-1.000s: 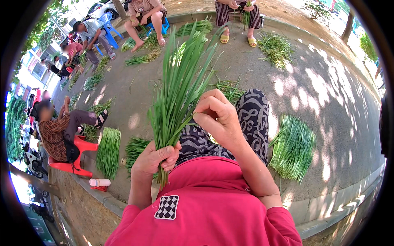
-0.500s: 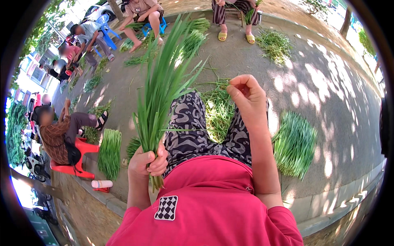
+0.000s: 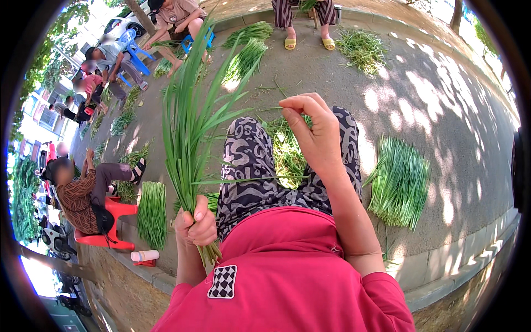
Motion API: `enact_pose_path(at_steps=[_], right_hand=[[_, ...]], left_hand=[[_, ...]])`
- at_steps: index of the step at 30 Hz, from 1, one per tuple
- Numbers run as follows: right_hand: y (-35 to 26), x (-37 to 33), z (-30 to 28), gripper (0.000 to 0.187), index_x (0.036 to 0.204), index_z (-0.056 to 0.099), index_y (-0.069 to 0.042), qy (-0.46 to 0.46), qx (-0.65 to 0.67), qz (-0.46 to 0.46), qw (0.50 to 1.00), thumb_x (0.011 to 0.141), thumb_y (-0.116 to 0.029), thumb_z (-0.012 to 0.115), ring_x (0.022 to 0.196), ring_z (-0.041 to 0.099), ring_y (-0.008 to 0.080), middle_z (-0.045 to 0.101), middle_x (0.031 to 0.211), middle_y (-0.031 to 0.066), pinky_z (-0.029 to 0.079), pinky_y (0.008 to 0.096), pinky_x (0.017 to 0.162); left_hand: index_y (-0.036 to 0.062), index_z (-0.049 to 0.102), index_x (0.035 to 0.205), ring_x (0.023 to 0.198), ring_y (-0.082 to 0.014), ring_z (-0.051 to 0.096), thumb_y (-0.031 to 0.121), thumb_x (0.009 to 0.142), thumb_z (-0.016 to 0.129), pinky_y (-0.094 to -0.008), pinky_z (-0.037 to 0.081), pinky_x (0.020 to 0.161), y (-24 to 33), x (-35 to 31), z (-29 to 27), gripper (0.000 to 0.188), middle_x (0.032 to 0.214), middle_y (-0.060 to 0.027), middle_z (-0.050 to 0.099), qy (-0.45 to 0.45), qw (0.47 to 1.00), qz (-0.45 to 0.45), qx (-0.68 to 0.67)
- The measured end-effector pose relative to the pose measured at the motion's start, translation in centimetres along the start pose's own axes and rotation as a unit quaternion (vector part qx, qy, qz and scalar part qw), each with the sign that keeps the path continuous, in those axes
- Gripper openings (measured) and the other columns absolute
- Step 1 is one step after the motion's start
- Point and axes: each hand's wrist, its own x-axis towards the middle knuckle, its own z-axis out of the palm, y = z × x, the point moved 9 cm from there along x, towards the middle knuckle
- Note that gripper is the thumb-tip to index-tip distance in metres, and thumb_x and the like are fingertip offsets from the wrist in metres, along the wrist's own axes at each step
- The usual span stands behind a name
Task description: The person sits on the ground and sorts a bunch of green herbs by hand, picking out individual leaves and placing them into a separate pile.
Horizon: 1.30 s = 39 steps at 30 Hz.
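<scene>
My left hand [image 3: 198,226] is closed round the lower stems of an upright bunch of garlic chives [image 3: 188,127]. The long flat leaves fan upward, and the pale stem ends stick out below my fist. One loose leaf juts sideways from the bunch across my lap. Over my right knee, my right hand [image 3: 315,133] is raised, thumb and forefinger pinched at the end of a thin green leaf [image 3: 270,109]. Between my knees, on the ground, lies a heap of loose yellowish-green leaves [image 3: 286,152], partly hidden by my right hand and legs.
Neat chive piles lie to my right [image 3: 399,182] and left [image 3: 151,214]. Further bundles [image 3: 246,60] and a trimmings heap [image 3: 362,50] lie ahead. A person sits on a red chair [image 3: 113,221] at left, near a pinkish-white bottle [image 3: 145,255]. Other people sit farther off.
My right hand has moved left toward the bunch, still pinched. The bunch in my left hand has shifted slightly left. The view has shifted a little.
</scene>
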Motion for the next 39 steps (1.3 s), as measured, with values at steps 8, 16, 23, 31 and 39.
enact_pose_path(at_steps=[8,16,23,31,39], right_hand=[[-0.4,1.3,1.4,0.018,0.103,0.064,-0.007,0.008,-0.113,-0.087,0.99,0.086,-0.012,0.062,0.097,0.058,0.0278,0.064,0.098,0.0083,0.043,0.0376,0.085],[-0.9,1.5,3.0,0.014,0.099,0.062,-0.003,-0.054,-0.097,-0.082,0.99,0.086,-0.009,0.062,0.085,0.06,0.0274,0.062,0.091,0.0096,0.046,0.0365,0.077],[-0.1,1.3,2.7,0.013,0.095,0.058,-0.005,-0.025,-0.032,-0.049,0.998,0.083,-0.008,0.063,0.087,0.057,0.028,0.059,0.086,0.0085,0.044,0.0376,0.077],[-1.0,1.2,3.4,0.025,0.105,0.058,-0.003,-0.049,-0.044,-0.095,0.993,0.08,-0.003,0.064,0.088,0.058,0.0273,0.058,0.095,0.0111,0.047,0.0375,0.077],[-0.6,1.2,3.1,0.025,0.106,0.058,-0.003,-0.035,-0.019,-0.044,0.998,0.082,-0.003,0.064,0.076,0.06,0.0265,0.058,0.103,0.0135,0.049,0.0345,0.07]], left_hand=[[0.0025,0.048,0.098,0.046,-0.0087,0.037,0.021,0.094,0.058,-0.0236,0.03,0.04,-0.7,0.2,0.3,0.022,0.059,-0.002,0.043,-0.012,1.0,-0.022,0.001],[0.0027,0.048,0.098,0.046,-0.0081,0.036,0.021,0.094,0.059,-0.0225,0.03,0.039,-1.1,0.3,0.3,0.021,0.059,-0.0018,0.043,-0.007,1.0,-0.03,-0.001],[0.0028,0.049,0.097,0.045,-0.008,0.036,0.021,0.094,0.059,-0.0222,0.03,0.039,-1.1,0.4,0.5,0.021,0.058,-0.0017,0.043,-0.012,0.999,-0.033,-0.006],[0.0022,0.048,0.097,0.046,-0.0079,0.037,0.019,0.094,0.059,-0.0222,0.03,0.04,-1.3,0.5,0.6,0.021,0.059,-0.0018,0.043,-0.011,0.999,-0.031,-0.011],[0.0011,0.048,0.099,0.048,-0.0082,0.038,0.019,0.094,0.059,-0.0226,0.03,0.041,-1.4,0.7,0.8,0.021,0.06,-0.002,0.044,-0.032,0.998,-0.042,-0.018]])
